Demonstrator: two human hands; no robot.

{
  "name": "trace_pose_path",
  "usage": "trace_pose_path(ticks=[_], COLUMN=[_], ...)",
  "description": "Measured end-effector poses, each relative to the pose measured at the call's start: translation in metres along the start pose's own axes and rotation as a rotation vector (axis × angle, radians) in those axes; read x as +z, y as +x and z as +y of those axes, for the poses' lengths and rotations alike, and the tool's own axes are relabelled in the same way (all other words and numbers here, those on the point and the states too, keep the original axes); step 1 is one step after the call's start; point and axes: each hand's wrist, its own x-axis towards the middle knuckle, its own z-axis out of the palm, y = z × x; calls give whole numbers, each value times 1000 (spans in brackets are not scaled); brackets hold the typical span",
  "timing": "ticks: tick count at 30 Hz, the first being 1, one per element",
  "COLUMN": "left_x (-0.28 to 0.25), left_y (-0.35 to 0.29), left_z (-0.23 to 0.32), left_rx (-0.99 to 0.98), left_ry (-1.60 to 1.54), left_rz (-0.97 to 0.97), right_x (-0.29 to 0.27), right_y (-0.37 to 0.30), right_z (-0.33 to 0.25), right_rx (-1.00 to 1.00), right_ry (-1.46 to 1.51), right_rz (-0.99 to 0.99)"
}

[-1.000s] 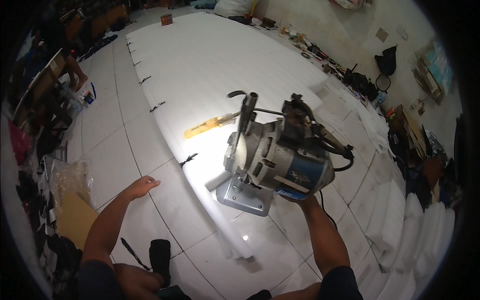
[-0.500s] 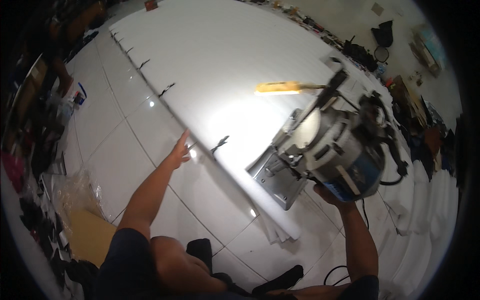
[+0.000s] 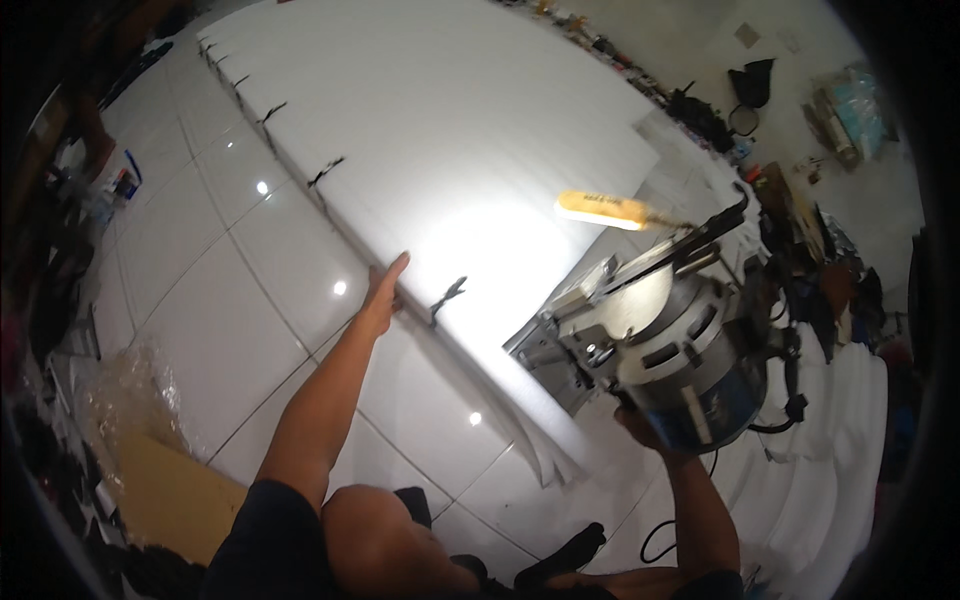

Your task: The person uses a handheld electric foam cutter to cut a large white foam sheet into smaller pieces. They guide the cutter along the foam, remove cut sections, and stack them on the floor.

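Observation:
My right hand (image 3: 638, 425) is behind the blue and grey motor of an electric cloth cutting machine (image 3: 680, 350), gripping it; most of the fingers are hidden. The machine's metal base plate (image 3: 560, 365) sits at the near corner of a wide stack of white sheets (image 3: 400, 150). From the machine juts a yellow bar (image 3: 605, 209) with a glowing lower edge. My left hand (image 3: 383, 295) rests against the stack's left edge, fingers stretched and thumb apart, holding nothing. Just right of it, a black tie (image 3: 450, 295) pokes up from that edge.
More black ties (image 3: 325, 172) line the stack's left edge. A black cord (image 3: 655, 545) loops on the white tiled floor (image 3: 220, 290). Folded white material (image 3: 840, 440) lies at right, brown cardboard (image 3: 180, 500) and clear plastic (image 3: 140, 400) at lower left. Clutter runs along the far wall.
My left hand has come up from above the floor to the stack's edge. The machine has shifted slightly right and down in the picture, and the view itself has moved.

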Motion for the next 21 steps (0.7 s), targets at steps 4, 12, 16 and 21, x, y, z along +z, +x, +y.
trace_pose_path(ticks=[4, 12, 16, 21], left_x=[19, 18, 6, 12], left_y=[-27, -3, -1, -14], left_z=[4, -24, -21, -15], left_rx=[62, 196, 267, 216], left_ry=[-113, -142, -95, -93], left_rz=[-156, -43, 0, 11], right_x=[8, 15, -8, -43], right_y=[-12, -22, -9, 12], right_z=[-5, -32, -53, -83], right_rx=[-74, 76, 16, 13], right_ry=[10, 517, 334, 263], right_rz=[128, 232, 201, 224])
